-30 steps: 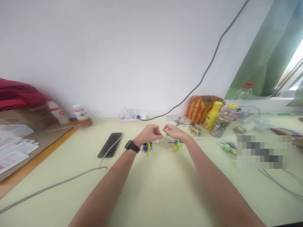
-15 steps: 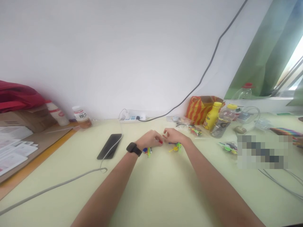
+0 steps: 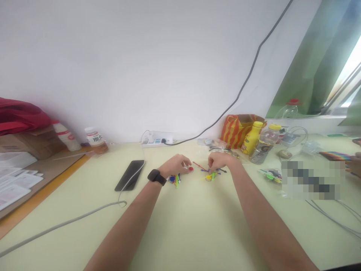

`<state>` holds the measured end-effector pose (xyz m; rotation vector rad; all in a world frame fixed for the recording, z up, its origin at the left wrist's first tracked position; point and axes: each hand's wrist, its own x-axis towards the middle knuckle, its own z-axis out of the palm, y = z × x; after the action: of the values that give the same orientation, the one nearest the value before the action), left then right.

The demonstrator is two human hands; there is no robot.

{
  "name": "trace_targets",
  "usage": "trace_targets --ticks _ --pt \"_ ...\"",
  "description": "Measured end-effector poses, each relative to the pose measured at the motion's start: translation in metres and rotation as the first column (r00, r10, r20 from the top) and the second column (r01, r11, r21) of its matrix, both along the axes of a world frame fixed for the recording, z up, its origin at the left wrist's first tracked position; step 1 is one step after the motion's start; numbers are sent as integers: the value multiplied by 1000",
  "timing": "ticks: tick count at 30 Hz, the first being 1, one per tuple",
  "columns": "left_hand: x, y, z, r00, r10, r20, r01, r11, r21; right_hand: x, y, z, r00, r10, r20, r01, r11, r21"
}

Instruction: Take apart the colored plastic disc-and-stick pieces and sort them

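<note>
My left hand [image 3: 178,164] rests low over the table with its thumb and curled index finger apart. A small red disc [image 3: 191,169] sits at the thumb tip, seemingly flat on the table. Below that hand lies a cluster of small plastic pieces with a blue disc [image 3: 172,179] and yellow-green sticks [image 3: 177,181]. My right hand [image 3: 219,161] is closed in a pinch above a second cluster, which has a yellow disc [image 3: 208,177]. What its fingertips hold is hidden. A thin red stick [image 3: 199,165] slants between the hands, its end near the right fingertips.
A black phone [image 3: 129,175] with a white cable lies left. Behind are a power strip [image 3: 156,139], a striped bag [image 3: 237,130], a yellow bottle [image 3: 252,137] and a clear bottle [image 3: 265,145]. Bagged pieces [image 3: 270,175] lie right. Another person's hand [image 3: 354,163] shows at the right edge.
My right hand has moved right, away from my left hand, onto the right cluster. The red disc now shows rounder by my left thumb, and another person's hand has appeared at the right edge.
</note>
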<state>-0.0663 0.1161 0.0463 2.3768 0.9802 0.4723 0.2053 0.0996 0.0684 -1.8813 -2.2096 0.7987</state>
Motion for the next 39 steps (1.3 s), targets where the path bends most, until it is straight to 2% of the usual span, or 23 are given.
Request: trace_targets --ticks 10,13,15,17,19,21,25,29,31,36,39 --pt "2 1 -9 999 -6 36 5 1000 22 23 -7 21 998 -70 5 70 997 29" --pt "2 1 -7 999 -3 47 2 1000 21 28 -9 25 998 -64 -29 65 997 49" --pt "2 1 -1 997 12 80 -15 999 36 28 -10 28 990 -46 -131 56 996 75" --pt "4 -1 8 987 38 158 -48 997 59 24 -12 30 934 -12 -357 42 996 77" --pt "7 -4 18 965 58 256 -77 995 64 13 -13 30 798 29 -602 13 998 64" --pt "12 -10 28 938 53 343 -74 996 48 -3 -13 29 678 65 -732 -12 997 77" --pt "20 -20 39 877 -2 480 -5 1000 12 -41 -10 23 601 108 -792 59 982 179" --pt "20 -21 41 874 54 483 -109 990 87 -62 -10 22 595 119 -795 80 976 205" --pt "18 -19 42 876 73 477 -150 981 125 -63 -11 22 580 110 -807 45 985 166" --pt "11 -16 45 872 21 490 -96 987 129 -54 -9 20 399 -16 -917 20 1000 -9" --pt "8 -15 45 874 -12 486 -48 993 110 -50 -5 16 402 -35 -915 -126 988 -93"
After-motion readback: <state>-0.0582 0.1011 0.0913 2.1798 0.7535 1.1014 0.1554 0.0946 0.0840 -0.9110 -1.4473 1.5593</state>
